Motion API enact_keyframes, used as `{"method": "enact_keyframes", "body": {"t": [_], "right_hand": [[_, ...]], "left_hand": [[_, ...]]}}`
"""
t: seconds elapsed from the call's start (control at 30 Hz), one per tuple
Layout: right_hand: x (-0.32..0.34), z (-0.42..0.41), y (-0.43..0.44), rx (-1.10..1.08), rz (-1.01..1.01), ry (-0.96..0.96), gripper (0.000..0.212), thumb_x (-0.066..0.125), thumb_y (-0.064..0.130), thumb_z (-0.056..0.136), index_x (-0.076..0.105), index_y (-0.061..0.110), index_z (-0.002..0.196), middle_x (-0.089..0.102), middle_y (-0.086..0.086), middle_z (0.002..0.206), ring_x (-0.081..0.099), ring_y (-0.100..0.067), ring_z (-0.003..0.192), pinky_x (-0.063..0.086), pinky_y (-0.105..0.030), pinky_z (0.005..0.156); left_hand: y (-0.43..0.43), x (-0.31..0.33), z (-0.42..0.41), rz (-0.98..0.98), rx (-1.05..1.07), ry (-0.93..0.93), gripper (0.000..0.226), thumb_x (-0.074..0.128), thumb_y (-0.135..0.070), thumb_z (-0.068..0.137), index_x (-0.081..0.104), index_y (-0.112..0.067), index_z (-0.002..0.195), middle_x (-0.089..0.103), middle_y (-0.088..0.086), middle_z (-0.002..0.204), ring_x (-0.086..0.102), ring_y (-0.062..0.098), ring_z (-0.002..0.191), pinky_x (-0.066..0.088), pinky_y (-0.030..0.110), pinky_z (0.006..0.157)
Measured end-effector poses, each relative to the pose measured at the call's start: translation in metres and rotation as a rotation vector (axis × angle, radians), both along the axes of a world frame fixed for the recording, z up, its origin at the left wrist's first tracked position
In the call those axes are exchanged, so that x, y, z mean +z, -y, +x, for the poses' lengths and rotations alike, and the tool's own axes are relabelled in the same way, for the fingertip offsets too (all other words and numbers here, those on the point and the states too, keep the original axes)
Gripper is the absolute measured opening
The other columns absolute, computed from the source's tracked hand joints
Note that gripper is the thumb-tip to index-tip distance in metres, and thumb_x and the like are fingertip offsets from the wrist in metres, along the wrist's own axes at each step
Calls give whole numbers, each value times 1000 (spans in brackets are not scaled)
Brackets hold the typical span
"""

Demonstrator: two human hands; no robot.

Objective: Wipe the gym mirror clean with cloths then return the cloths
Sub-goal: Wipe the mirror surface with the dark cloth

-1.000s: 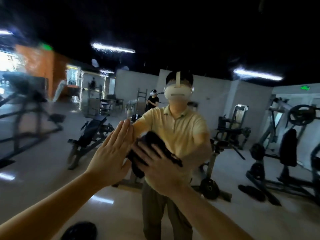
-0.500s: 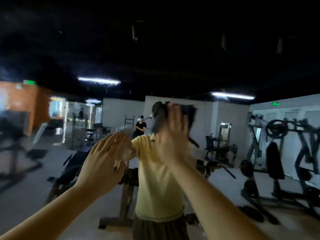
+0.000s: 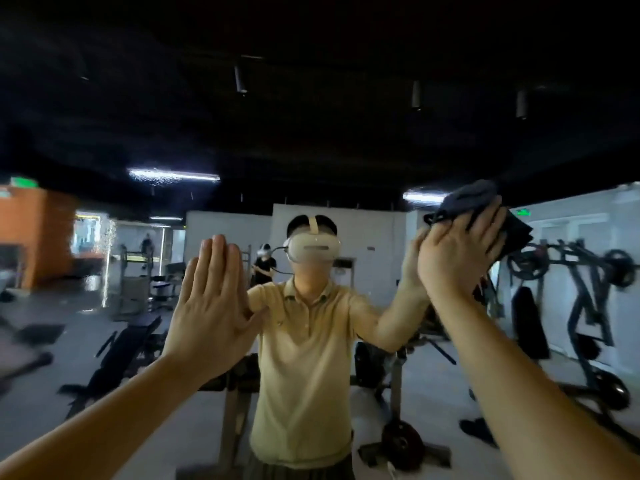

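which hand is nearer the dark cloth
Right. The right hand presses on the cloth; the left hand lies flat on the mirror, apart to its left and lower.

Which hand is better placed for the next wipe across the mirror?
Right. The right hand presses the dark cloth against the mirror, high on the right side, so it can likely sweep on from there. The left hand lies flat on the mirror with no cloth under it.

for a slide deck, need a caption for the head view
Right hand presses a dark cloth to the gym mirror; left hand lies flat on the glass.
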State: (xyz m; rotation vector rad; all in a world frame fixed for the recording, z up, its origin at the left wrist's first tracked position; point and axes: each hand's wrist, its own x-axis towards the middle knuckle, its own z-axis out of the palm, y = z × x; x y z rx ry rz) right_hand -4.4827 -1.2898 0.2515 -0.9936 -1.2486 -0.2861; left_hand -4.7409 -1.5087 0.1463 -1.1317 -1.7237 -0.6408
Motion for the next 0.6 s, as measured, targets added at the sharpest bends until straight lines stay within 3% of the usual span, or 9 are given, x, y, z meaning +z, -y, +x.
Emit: {"method": "enact_keyframes", "body": {"t": [0.07, 0.2, 0.3, 0.33, 0.37, 0.43, 0.53, 0.6], "right_hand": [[-4, -40, 23, 38, 149, 115, 62, 41, 27, 99, 37, 3, 157, 21, -20, 170, 16, -36, 159, 15, -58, 128], [-37, -119, 78, 263, 434, 522, 64, 33, 36, 104, 24, 17, 164, 9, -11, 174, 1, -28, 162, 2, -50, 131], [-88, -119, 85, 328, 546, 928, 64, 35, 36, 105, 23, 20, 165, 8, -8, 175, -2, -25, 162, 1, -49, 131], [-101, -104, 74, 306, 558, 980, 64, 34, 36, 105, 21, 21, 166, 7, -7, 175, -3, -24, 162, 4, -50, 130], [-109, -83, 58, 273, 531, 956, 65, 33, 37, 106, 18, 22, 167, 4, -5, 175, -3, -24, 162, 7, -51, 130], [-118, -34, 21, 180, 366, 735, 66, 33, 37, 106, 14, 22, 167, 1, -6, 176, -2, -24, 162, 11, -54, 129], [-118, 14, -7, 132, 93, 319, 62, 26, 38, 108, 21, 15, 166, 8, -14, 174, 5, -32, 161, 12, -59, 128], [-119, 0, 7, 165, 27, 185, 61, 26, 38, 108, 28, 8, 162, 13, -18, 173, 9, -35, 161, 13, -61, 127]], "left_hand": [[1, 2, 0, -19, 21, 4, 106, 32, -76, 98, -8, -3, 165, -15, 17, 174, -17, 28, 161, 2, 49, 131], [9, 3, -6, -70, 52, -49, 110, 26, -83, 97, -6, -3, 165, -11, 18, 174, -11, 28, 162, 6, 50, 131], [20, 5, -14, -126, -24, -33, 115, 14, -90, 92, 1, -3, 166, -5, 16, 175, -7, 28, 163, 11, 53, 131], [23, 6, -16, -148, -31, -25, 113, 10, -89, 92, 0, -4, 166, -7, 14, 175, -8, 28, 163, 12, 54, 131], [25, 7, -16, -159, -25, -18, 109, 7, -86, 94, -2, -5, 166, -10, 12, 175, -10, 26, 162, 11, 55, 131], [22, 5, -8, -147, 5, 14, 104, 1, -82, 95, -9, -6, 165, -16, 11, 174, -15, 24, 162, 7, 53, 132], [8, 3, 15, -98, 65, 121, 111, -3, -87, 88, -24, -5, 160, -31, 11, 169, -28, 23, 158, -8, 45, 131], [1, 3, 27, -90, 125, 185, 110, 0, -83, 86, -30, -6, 157, -36, 12, 167, -31, 25, 156, -10, 45, 131]]}}
